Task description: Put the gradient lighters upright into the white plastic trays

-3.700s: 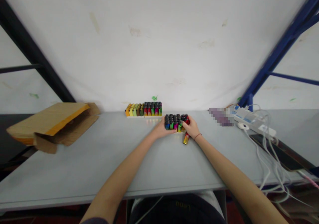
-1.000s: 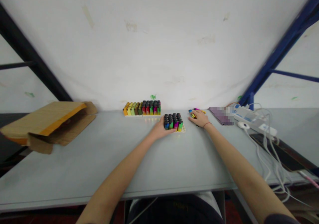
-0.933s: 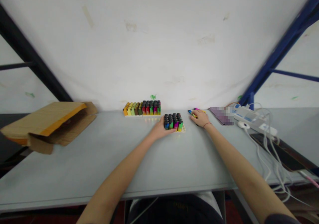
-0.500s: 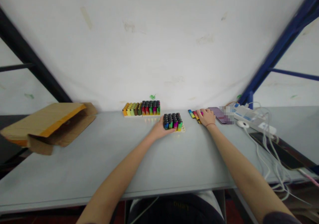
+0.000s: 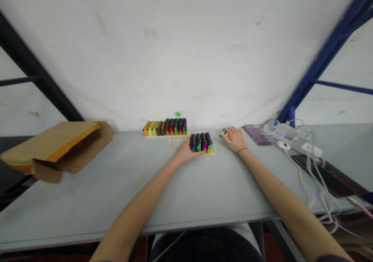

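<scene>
My left hand (image 5: 184, 151) is closed around the near left side of a pale tray of lighters (image 5: 201, 143), thumb along its front. The lighters stand upright in rows, black tops up, with blue, green, pink and yellow bodies. A bare corner of the tray (image 5: 214, 151) shows at the right. My right hand (image 5: 236, 139) rests on the table to the right of that tray, fingers curled over loose lighters (image 5: 223, 132) lying flat. Blue and yellow parts show at its left edge; the palm side and most of those lighters are hidden.
Against the wall stand two more filled blocks, one of yellow-to-brown lighters (image 5: 154, 128) and one of multicoloured lighters (image 5: 176, 126). An opened cardboard box (image 5: 58, 145) lies at left. A purple phone (image 5: 258, 134), power strip (image 5: 294, 137), white cables and dark phone (image 5: 323, 176) occupy the right.
My right hand has slid a little left over the loose lighters, covering more of them. My left hand keeps its hold on the tray of lighters.
</scene>
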Action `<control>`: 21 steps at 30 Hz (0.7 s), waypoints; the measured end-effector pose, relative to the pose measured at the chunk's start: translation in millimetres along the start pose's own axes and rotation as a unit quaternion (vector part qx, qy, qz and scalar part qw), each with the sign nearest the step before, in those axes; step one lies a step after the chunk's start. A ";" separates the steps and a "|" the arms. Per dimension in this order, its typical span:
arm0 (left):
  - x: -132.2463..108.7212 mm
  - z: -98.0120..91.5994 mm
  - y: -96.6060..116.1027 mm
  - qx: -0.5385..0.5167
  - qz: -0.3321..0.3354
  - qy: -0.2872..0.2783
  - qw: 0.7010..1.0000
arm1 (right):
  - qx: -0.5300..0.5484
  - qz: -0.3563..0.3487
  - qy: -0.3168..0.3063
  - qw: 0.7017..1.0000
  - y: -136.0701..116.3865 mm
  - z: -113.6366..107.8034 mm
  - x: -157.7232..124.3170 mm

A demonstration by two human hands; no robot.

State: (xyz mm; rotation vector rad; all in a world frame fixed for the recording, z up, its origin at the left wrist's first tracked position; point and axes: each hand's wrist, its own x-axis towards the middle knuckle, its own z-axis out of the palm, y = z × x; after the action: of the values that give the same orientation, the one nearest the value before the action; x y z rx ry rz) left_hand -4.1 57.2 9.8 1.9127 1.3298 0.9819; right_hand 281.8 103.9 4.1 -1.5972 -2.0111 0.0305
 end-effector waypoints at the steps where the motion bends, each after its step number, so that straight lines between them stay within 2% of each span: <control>1: -0.1 -0.4 0.3 0.004 0.002 0.001 1.000 | 0.078 -0.028 -0.013 0.996 -6.4 2.1 -6.3; 3: -0.7 -0.6 1.0 0.008 0.013 0.001 1.000 | 0.229 -0.077 -0.079 0.967 -21.7 7.1 -20.7; 6: -2.1 2.3 1.7 -0.007 0.035 -0.007 0.999 | 0.328 -0.115 -0.134 0.928 -47.3 12.8 -38.3; 9: -1.9 9.6 2.9 -0.039 0.044 -0.031 0.998 | 0.361 -0.077 -0.098 0.924 -66.7 13.5 -46.0; 12: 2.1 18.9 6.4 -0.083 0.050 -0.046 0.994 | 0.360 -0.036 -0.053 0.931 -72.6 11.4 -48.3; 17: 14.1 35.2 20.8 -0.151 0.050 -0.065 0.985 | 0.381 0.041 0.026 0.923 -63.7 6.5 -46.3; 21: 24.2 53.9 36.8 -0.207 0.000 -0.072 0.976 | 0.400 0.092 0.061 0.910 -52.1 -4.4 -40.1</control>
State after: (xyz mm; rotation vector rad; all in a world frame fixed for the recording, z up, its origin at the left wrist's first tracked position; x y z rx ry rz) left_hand 64.8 65.1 15.9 1.6289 0.9533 1.0074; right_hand 242.5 51.3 9.9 -1.1858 -1.4418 0.7133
